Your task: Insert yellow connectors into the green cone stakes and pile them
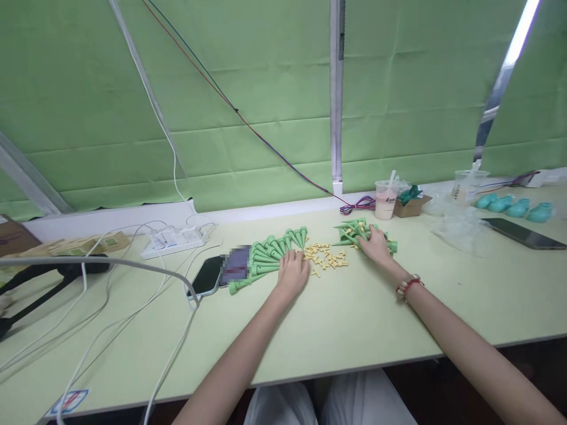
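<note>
Here, the two hands are apart over the table (345, 330). The left hand (294, 275) is at the near edge of a fan of green cones (266, 260), touching their tips. The right hand (376, 247) is on a messy green pile (353, 228). I can't tell if either one grips anything. Little yellow bits (326, 258) lie between them. A cup (386, 202) stands behind the pile.
</note>
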The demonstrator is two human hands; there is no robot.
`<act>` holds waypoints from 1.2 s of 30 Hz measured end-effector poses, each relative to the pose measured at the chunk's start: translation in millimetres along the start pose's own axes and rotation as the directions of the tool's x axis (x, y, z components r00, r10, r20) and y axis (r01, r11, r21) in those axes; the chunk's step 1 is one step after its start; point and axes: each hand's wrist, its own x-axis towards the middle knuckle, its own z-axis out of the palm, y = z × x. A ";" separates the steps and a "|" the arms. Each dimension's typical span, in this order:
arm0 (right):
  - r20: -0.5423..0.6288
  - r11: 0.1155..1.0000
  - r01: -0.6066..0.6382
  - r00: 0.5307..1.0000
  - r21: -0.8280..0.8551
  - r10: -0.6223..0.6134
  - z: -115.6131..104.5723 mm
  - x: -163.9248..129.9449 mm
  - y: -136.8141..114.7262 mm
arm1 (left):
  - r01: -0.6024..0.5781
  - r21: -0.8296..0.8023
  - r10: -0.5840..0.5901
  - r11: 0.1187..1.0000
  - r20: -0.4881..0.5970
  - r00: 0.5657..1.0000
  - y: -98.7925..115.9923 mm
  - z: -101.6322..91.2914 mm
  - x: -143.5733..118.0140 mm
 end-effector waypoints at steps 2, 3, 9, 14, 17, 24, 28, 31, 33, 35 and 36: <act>-0.033 1.000 -0.017 0.999 0.000 0.016 0.9 -6.6 -6.6 | 0.101 0.113 -0.096 0.988 -0.053 0.994 -2.0 -2.1 0.6; -0.047 1.000 -0.002 0.999 0.002 0.002 0.8 -10.2 -10.6 | 0.166 0.176 -0.154 0.970 -0.080 0.985 -2.7 -3.2 0.4; 0.027 0.952 0.282 0.957 0.120 -0.288 -1.6 -31.7 -37.3 | 0.447 0.376 -0.459 0.812 -0.062 0.886 -3.2 -8.4 -2.1; 0.159 0.902 0.400 0.891 0.165 -0.425 -6.5 -43.6 -53.9 | 0.566 0.382 -0.620 0.730 0.022 0.784 -4.9 -12.2 1.2; 0.210 0.927 0.341 0.906 0.155 -0.368 -9.8 -45.4 -55.8 | 0.531 0.408 -0.577 0.743 -0.012 0.816 -1.4 -11.7 -0.9; 0.103 0.974 0.198 0.972 0.112 -0.209 -24.6 -31.2 -47.8 | 0.211 0.376 -0.219 0.902 -0.021 0.975 21.2 -13.3 -13.6; -0.057 0.984 0.088 0.995 0.154 -0.080 -32.4 -17.2 -38.9 | 0.250 0.368 -0.270 0.895 0.002 0.963 22.6 -14.2 -15.9; -0.037 0.984 0.061 0.998 0.165 -0.056 -32.1 -15.4 -36.8 | 0.366 0.335 -0.390 0.868 0.005 0.921 20.7 -15.5 -15.1; 0.049 0.990 0.069 0.996 0.121 -0.075 -29.9 -18.9 -37.9 | 0.335 0.290 -0.356 0.896 0.021 0.934 21.0 -17.3 -13.9; 0.186 0.995 0.092 0.977 0.049 -0.099 -27.0 -23.9 -39.1 | 0.242 0.228 -0.256 0.943 0.035 0.966 22.7 -19.1 -13.1; 0.253 0.994 0.108 0.961 0.019 -0.109 -25.5 -26.2 -39.3 | 0.196 0.195 -0.208 0.961 0.042 0.977 23.7 -19.8 -12.9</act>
